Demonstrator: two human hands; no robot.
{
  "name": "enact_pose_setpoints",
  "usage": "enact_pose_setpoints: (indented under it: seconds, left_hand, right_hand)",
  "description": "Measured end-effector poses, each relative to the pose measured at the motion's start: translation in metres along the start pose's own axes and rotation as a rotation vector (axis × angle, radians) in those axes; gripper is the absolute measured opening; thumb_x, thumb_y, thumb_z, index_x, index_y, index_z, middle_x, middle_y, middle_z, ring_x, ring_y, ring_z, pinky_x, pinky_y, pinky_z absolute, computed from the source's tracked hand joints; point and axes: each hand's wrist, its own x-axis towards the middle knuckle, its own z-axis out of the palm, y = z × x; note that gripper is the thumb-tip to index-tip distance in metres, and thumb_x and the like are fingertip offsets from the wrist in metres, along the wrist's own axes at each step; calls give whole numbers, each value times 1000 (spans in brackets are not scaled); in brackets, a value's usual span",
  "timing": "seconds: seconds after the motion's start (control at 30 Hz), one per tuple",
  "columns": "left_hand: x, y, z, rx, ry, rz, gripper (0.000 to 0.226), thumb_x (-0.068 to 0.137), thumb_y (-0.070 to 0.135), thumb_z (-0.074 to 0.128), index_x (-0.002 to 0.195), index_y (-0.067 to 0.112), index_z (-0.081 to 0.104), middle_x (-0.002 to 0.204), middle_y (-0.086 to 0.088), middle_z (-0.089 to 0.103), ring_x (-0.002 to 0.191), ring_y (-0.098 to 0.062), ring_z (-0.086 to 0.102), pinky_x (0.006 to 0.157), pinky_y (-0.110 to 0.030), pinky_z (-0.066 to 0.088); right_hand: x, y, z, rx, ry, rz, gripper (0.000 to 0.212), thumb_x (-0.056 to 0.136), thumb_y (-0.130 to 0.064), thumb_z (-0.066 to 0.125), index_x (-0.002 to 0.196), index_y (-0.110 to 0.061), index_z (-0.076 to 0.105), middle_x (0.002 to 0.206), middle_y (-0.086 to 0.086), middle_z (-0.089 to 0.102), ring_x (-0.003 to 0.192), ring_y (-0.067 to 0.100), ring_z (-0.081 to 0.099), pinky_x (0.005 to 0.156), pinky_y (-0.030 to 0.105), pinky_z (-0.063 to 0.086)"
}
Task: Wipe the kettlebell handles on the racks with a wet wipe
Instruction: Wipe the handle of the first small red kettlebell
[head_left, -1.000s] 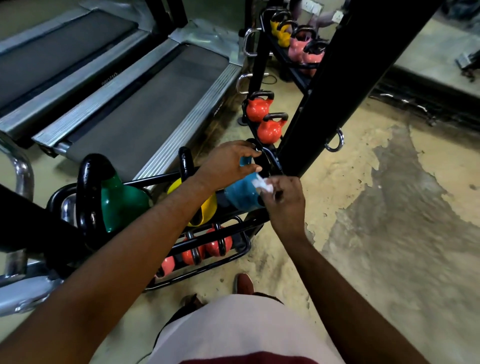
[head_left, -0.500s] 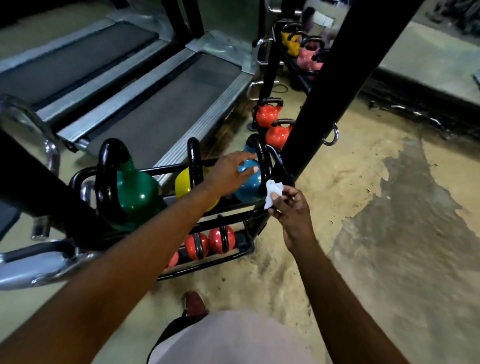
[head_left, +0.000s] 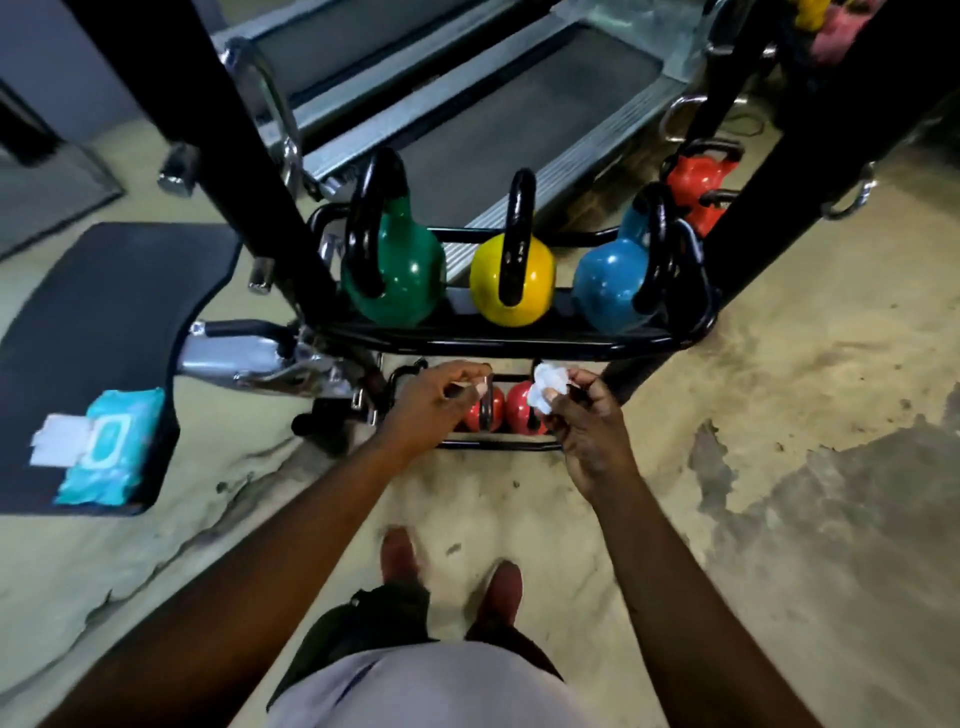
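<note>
Just under both hands: small red kettlebells (head_left: 521, 408), unwiped yet probably; right hand (head_left: 587, 423) pinching crumpled white wet wipe (head_left: 545, 387), left hand (head_left: 434, 402) gripping a black handle (head_left: 487, 408).

no legible text, wipes pack (head_left: 111, 447) label blurred, kettlebells unmarked

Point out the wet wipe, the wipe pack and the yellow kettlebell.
wet wipe (head_left: 546, 391), head view, crumpled middle, in the right hand.
wipe pack (head_left: 106, 447), head view, its lid flap.
yellow kettlebell (head_left: 511, 283), head view, its round body.
</note>
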Motion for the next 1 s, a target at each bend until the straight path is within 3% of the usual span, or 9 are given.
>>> enact_pose_setpoints:
  seconds: [0.1, 0.2, 0.33, 0.43, 0.53, 0.67, 0.77, 0.83, 1.0]
  left_hand:
    - [-30, -28, -21, 42, 15, -59, 22, 95, 21, 61, 114, 29, 68, 109, 12, 70, 99, -3, 65, 89, -30, 53]
    - [-51, -45, -35, 94, 23, -131, 23, 95, 24, 63, 117, 26, 68, 112, 12, 68, 99, 10, 60, 86, -11, 46]
    - [-70, -75, -60, 141, 19, -131, 23, 95, 17, 62, 117, 18, 68, 112, 9, 67, 93, 20, 55, 76, 2, 39]
    - [-72, -99, -88, 198, -53, -125, 26, 96, 16, 61, 121, 17, 67, 115, 5, 68, 95, 7, 59, 77, 0, 40]
    - [-66, -142, -114, 209, -94, -165, 28, 96, 16, 61, 122, 21, 66, 114, 1, 70, 98, -7, 64, 83, -17, 51]
    - [-41, -205, -113, 235, -119, -210, 26, 96, 14, 58, 120, 20, 67, 110, 8, 67, 97, -10, 65, 85, -30, 53]
    - [-4, -259, -93, 248, -111, -206, 31, 95, 13, 60, 125, 15, 64, 120, -1, 69, 109, -16, 65, 96, -33, 52]
    - [17, -294, -76, 255, -114, -201, 33, 93, 12, 57, 125, 13, 64, 121, -3, 65, 111, -17, 63, 97, -30, 48]
    - [89, -395, -37, 175, 59, -217, 44, 93, 2, 50, 133, 19, 57, 140, -4, 52, 126, -18, 53, 107, -27, 39]
  right_hand:
    - [-15, 30, 16, -37, -30, 68, 19, 91, 8, 58, 100, -8, 63, 106, 10, 69, 95, 23, 66, 76, 26, 58]
    - [-26, 47, 31, -43, -58, 138, 20, 92, 9, 56, 95, -8, 66, 103, 8, 73, 94, 21, 69, 80, 24, 58]
    - [-30, 70, 54, -108, -126, 235, 26, 93, 10, 52, 113, 0, 64, 113, 13, 70, 103, 24, 66, 96, 30, 52]
    - [-27, 98, 74, -222, -126, 263, 41, 89, 17, 50, 125, 0, 60, 124, 17, 66, 112, 24, 62, 106, 37, 44]
    - [-20, 142, 90, -292, -118, 280, 42, 88, 17, 53, 119, -8, 66, 118, 8, 70, 112, 22, 62, 108, 40, 43]
    - [14, 191, 103, -311, -145, 294, 32, 93, 10, 57, 108, -17, 65, 95, -6, 75, 96, 18, 66, 100, 39, 50]
    - [61, 231, 96, -328, -176, 270, 39, 96, 3, 56, 129, -17, 54, 112, 3, 68, 96, 18, 68, 91, 40, 57]
    - [88, 260, 87, -413, -195, 251, 36, 100, -6, 54, 135, -11, 50, 105, 5, 67, 84, 17, 67, 78, 34, 58]
    - [170, 334, 64, -635, -177, 197, 16, 102, -29, 52, 101, -15, 60, 83, 6, 60, 68, 11, 57, 60, 28, 52]
